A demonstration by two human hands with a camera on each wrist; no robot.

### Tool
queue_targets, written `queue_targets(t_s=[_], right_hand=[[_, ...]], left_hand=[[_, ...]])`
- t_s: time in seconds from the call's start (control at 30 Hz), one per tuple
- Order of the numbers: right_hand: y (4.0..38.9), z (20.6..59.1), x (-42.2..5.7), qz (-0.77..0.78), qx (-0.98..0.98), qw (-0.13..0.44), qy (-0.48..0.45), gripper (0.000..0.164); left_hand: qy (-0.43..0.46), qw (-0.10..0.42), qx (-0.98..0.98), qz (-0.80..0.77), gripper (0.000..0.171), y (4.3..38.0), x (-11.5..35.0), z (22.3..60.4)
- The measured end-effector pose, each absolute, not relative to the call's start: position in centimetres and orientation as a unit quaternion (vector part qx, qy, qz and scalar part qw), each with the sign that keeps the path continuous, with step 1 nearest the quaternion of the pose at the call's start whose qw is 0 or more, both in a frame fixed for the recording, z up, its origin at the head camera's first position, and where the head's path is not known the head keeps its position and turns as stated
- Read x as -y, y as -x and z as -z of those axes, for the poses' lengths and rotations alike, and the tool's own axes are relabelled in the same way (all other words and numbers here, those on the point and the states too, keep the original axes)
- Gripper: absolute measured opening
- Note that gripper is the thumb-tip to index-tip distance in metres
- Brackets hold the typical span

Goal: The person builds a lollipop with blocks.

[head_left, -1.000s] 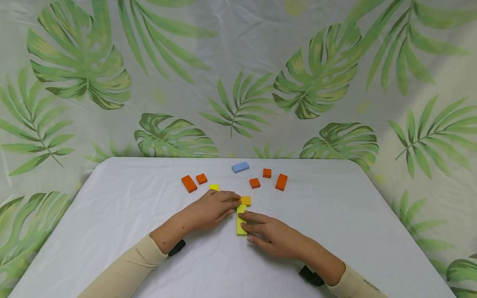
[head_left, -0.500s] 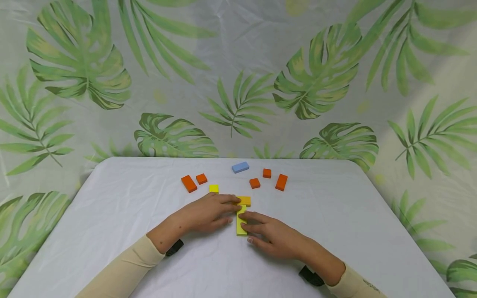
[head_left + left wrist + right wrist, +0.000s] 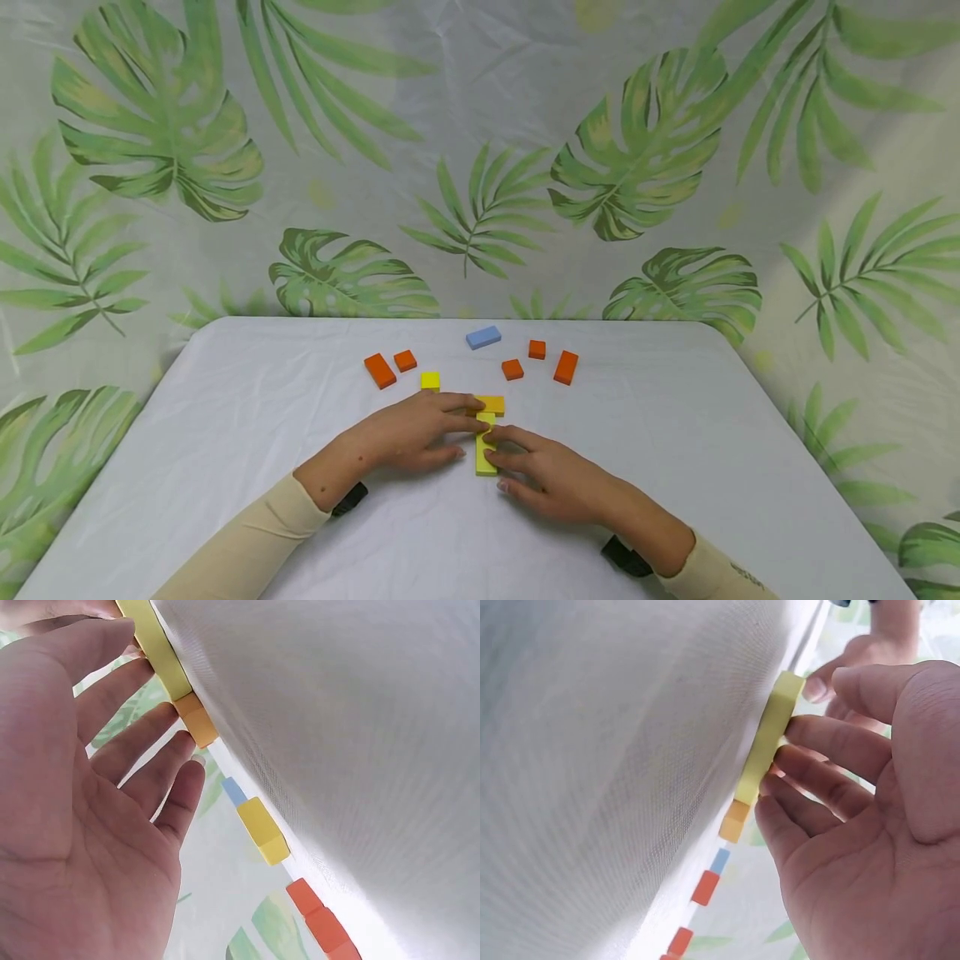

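Note:
A long light-yellow block (image 3: 486, 465) lies on the white table, pointing away from me. Across its far end is an orange-yellow block (image 3: 492, 405), close against it. My left hand (image 3: 416, 429) reaches in from the left with fairly straight fingers. One fingertip rests on the orange-yellow block and another on the far part of the long block. From the right, my right hand (image 3: 558, 475) lays its fingertips on the long block, thumb apart beside it. Both wrist views show relaxed fingers along the long block (image 3: 769, 739). Behind my left hand a small yellow block (image 3: 430, 380) is partly covered.
A blue block (image 3: 483, 337) lies near the table's far edge. Orange-red blocks are at the far left, one long (image 3: 380, 371) and one small (image 3: 405, 360). At the far right lie two small ones (image 3: 537, 349) and a long one (image 3: 566, 367).
My left hand has drawn back slightly toward me, its fingers shifting from the orange-yellow block onto the long block's far end. More of the small yellow block shows. My right hand has stayed put.

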State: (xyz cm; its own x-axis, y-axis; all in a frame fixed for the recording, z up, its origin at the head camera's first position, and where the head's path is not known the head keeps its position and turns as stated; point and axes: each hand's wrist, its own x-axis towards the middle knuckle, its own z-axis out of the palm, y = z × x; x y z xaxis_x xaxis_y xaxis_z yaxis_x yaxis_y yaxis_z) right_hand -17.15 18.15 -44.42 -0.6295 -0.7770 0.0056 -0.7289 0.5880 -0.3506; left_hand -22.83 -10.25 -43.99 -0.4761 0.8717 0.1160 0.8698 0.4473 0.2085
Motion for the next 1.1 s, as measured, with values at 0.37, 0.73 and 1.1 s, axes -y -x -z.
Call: queue_targets(t_s=[0.37, 0.73, 1.1], right_hand=[[17.0, 44.1, -18.1, 0.131, -0.891, 0.058, 0.43, 0.044], [17.4, 44.1, -18.4, 0.153, -0.891, 0.054, 0.424, 0.041], [18.5, 43.8, -19.1, 0.161, -0.901, 0.019, 0.403, 0.041]], left_hand=[[-0.505, 0.007, -0.856, -0.109, 0.048, 22.7, 10.2, 44.3], [-0.493, 0.014, -0.865, -0.092, 0.053, 22.5, 10.3, 44.0], [-0.488, 0.024, -0.868, -0.09, 0.055, 22.4, 10.2, 44.0]])
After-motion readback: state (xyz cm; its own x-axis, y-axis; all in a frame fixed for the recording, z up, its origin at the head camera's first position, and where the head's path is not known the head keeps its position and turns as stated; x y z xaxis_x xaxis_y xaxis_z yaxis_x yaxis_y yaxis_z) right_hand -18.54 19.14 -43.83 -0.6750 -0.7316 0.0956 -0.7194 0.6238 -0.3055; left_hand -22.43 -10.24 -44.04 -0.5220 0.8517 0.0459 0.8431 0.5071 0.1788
